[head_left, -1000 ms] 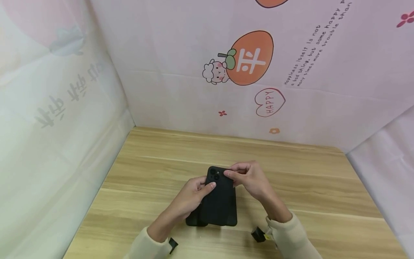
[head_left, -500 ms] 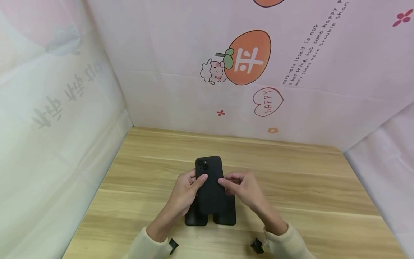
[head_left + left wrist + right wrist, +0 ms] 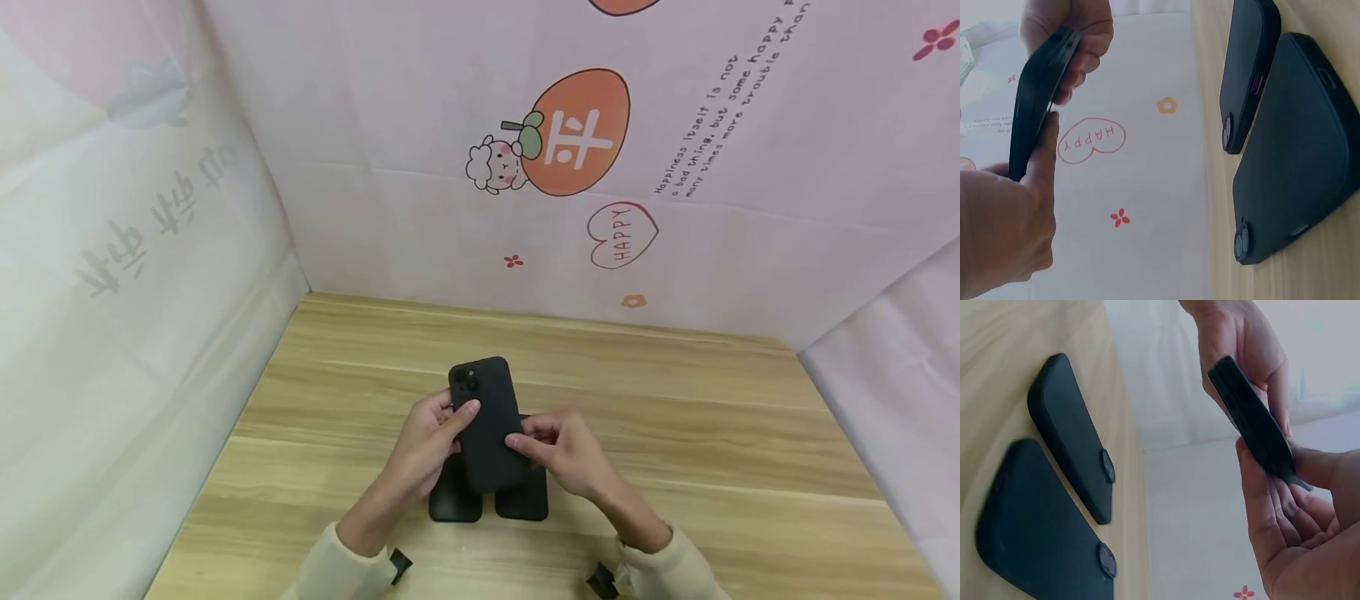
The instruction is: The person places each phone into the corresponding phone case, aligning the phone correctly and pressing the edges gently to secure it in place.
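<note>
A black phone (image 3: 491, 442) in a matte black case is held tilted above the table, back facing up, camera lenses at its upper left corner. My left hand (image 3: 422, 437) grips its left side, thumb on the back and fingers underneath. At the lower right edge my right hand (image 3: 573, 454) pinches it between thumb and fingers. Edge-on in the left wrist view, the held phone (image 3: 1035, 100) has its screen hidden. Beneath it, two more black phones lie side by side, a left one (image 3: 455, 502) and a right one (image 3: 522, 500), partly covered in the head view.
The wooden table (image 3: 712, 433) reaches back to a pale printed cloth wall (image 3: 412, 225). Another cloth wall (image 3: 172, 333) closes off the left side. Small black devices sit at both cuffs, such as the left wrist mount (image 3: 401, 566).
The held phone has moved left and farther from the person, uncovering more of the two phones below. My right hand has slid from its top right corner down its right edge.
</note>
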`<state>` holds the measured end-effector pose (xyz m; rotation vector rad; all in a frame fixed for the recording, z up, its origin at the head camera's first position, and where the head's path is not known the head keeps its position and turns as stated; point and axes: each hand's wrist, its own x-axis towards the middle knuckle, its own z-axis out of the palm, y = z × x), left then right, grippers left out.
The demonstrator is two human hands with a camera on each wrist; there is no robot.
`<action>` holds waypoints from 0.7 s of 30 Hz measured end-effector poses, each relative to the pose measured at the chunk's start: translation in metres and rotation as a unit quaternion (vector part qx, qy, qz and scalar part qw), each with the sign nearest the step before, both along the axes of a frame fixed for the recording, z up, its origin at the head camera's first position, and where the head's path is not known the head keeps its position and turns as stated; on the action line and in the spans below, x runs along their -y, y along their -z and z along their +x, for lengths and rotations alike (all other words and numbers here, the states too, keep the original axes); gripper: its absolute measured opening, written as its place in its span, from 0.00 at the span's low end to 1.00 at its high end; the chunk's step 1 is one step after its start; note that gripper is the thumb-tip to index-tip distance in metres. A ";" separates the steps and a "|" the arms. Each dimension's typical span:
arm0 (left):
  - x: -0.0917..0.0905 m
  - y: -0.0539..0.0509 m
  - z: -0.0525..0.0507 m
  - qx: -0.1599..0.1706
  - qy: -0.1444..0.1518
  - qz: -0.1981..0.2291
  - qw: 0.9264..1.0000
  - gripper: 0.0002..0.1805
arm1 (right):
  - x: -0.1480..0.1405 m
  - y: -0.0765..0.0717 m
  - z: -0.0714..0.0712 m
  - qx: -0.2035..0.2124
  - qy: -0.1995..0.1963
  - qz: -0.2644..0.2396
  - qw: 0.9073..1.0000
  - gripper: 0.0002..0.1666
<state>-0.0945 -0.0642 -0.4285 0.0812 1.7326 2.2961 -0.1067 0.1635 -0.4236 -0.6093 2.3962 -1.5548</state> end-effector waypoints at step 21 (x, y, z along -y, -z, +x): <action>0.008 0.012 0.000 -0.011 0.054 -0.016 0.998 0.16 | -0.023 -0.025 -0.015 -0.064 -0.092 0.125 0.986 0.06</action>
